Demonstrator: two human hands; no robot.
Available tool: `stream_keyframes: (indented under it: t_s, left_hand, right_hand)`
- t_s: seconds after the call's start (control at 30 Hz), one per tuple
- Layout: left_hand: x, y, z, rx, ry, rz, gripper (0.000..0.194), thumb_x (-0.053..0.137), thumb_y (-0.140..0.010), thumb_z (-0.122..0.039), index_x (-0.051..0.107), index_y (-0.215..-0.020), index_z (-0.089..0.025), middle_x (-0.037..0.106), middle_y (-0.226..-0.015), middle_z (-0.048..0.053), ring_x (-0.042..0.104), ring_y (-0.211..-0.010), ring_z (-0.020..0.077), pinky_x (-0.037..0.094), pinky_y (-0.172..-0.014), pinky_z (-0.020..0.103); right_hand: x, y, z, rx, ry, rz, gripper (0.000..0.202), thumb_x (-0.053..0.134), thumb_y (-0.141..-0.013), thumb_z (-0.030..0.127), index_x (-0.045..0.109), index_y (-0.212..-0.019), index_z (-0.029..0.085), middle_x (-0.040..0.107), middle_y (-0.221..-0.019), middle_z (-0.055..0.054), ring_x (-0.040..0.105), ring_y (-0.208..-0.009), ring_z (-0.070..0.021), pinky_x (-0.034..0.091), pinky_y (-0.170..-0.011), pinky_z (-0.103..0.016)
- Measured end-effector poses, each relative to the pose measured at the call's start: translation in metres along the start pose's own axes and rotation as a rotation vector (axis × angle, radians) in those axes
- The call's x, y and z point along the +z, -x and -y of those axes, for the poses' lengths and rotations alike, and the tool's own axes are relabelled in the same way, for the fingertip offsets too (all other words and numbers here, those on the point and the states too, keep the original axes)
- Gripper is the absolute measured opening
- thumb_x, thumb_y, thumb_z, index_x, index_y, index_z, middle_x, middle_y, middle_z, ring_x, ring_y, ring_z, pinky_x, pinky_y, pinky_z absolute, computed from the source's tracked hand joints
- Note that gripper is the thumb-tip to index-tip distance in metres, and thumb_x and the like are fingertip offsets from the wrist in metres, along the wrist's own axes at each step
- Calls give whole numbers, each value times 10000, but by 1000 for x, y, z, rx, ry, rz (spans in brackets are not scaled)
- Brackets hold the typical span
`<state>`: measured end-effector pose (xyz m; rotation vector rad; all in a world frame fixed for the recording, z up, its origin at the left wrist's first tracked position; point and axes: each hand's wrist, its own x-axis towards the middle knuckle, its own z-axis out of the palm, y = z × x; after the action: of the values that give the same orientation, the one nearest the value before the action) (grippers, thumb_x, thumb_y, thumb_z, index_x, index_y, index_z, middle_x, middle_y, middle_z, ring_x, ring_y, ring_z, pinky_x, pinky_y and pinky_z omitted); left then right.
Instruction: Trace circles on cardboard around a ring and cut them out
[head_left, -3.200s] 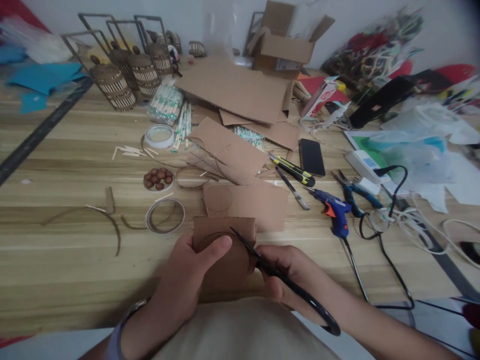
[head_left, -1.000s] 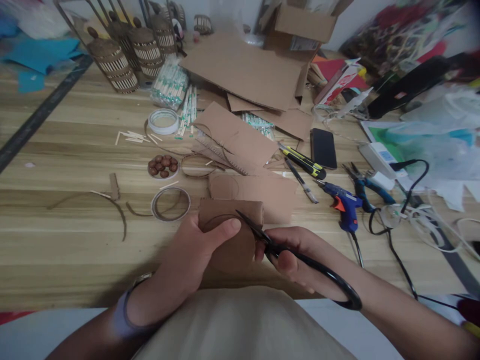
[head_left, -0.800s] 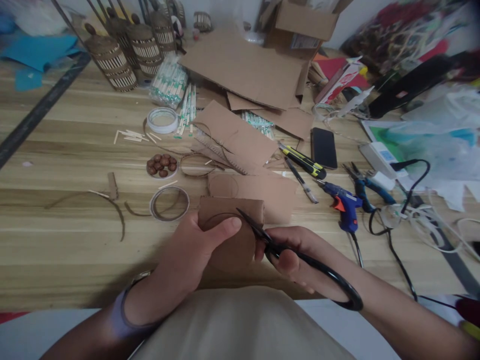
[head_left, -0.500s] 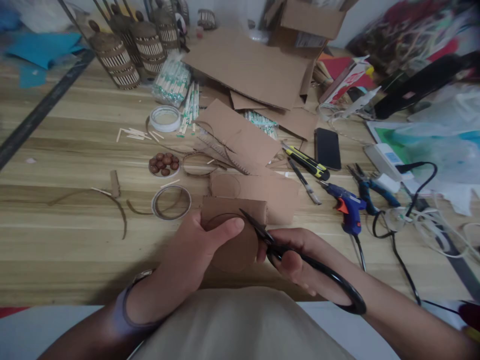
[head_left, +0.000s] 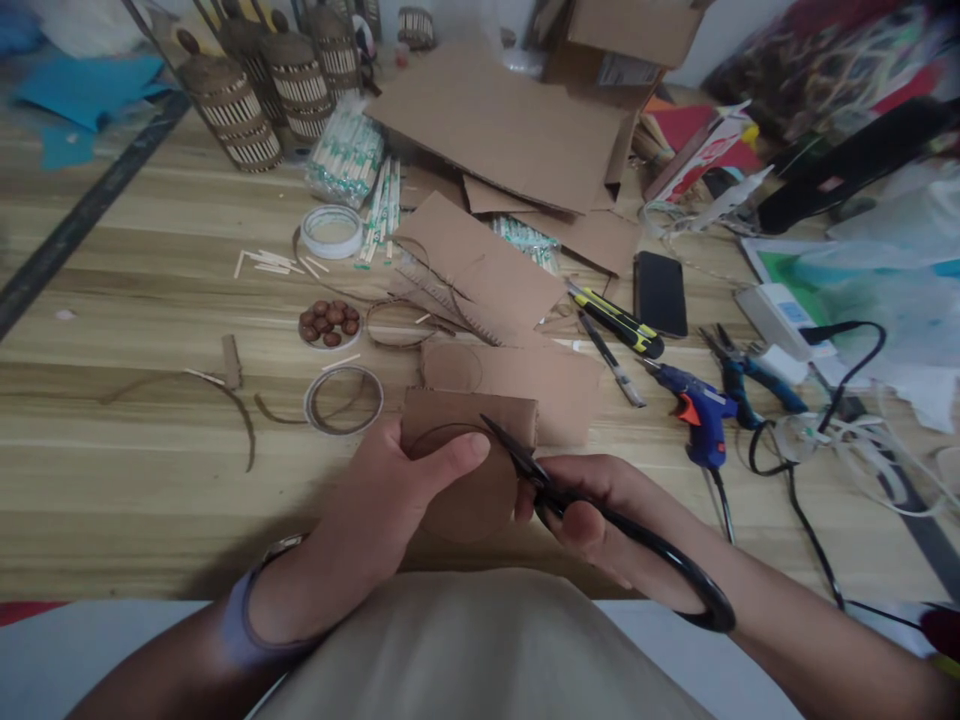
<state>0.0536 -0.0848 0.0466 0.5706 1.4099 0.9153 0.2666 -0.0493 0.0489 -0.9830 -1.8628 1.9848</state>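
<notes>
My left hand (head_left: pixel 401 490) grips a piece of brown cardboard (head_left: pixel 472 500) near the table's front edge, its thumb flat on top and the other fingers hidden beneath. A curved line is drawn on the cardboard, and its lower side is rounded. In my right hand (head_left: pixel 600 520) is a pair of black scissors (head_left: pixel 660 560), the fingers wrapped round the handles. The blades lie across the right part of the cardboard, tips pointing up and left beside my left thumb. Behind it rests another cardboard sheet (head_left: pixel 559 390) with a circle drawn on it.
Left of the cardboard are a tape roll (head_left: pixel 343 402) and a dish of brown balls (head_left: pixel 330 325). To the right lie a yellow-black utility knife (head_left: pixel 615 318), a craft knife (head_left: pixel 611 360), a blue glue gun (head_left: pixel 701 410), pliers (head_left: pixel 750 375) and a phone (head_left: pixel 660 293). Cardboard sheets (head_left: pixel 510 130) are stacked behind.
The view has shifted slightly. Both hands, the scissors and the cardboard keep nearly the same positions relative to one another.
</notes>
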Motion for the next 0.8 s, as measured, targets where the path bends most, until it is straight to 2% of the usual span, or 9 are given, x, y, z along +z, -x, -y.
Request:
stream_keyframes:
  t_s: [0.23, 0.53, 0.8]
  left_hand:
    - [0, 1, 1, -12, 8, -29, 449, 865, -673, -449, 774, -1015, -173, 830, -997, 115, 768, -970, 355, 606, -794, 424]
    - [1, 1, 0, -30, 16, 17, 407, 838, -703, -429, 775, -1020, -182, 832, -1012, 93, 765, -977, 338, 587, -809, 404]
    - [-3, 0, 7, -11, 12, 10, 392, 852, -721, -439, 773, -1011, -188, 833, -988, 91, 766, -947, 323, 590, -810, 403]
  right_hand:
    - [-1, 0, 3, -10, 44, 7, 720, 444, -913, 845, 635, -886, 151, 404, -673, 45, 313, -582, -107, 335, -559, -243]
    - [1, -3, 4, -11, 28, 19, 732, 436, -896, 869, 587, -819, 156, 439, -711, 16, 338, -626, -123, 307, -550, -244]
    - [3, -2, -4, 34, 38, 13, 751, 442, -863, 900, 594, -821, 166, 414, -712, 16, 346, -635, -132, 290, -529, -237]
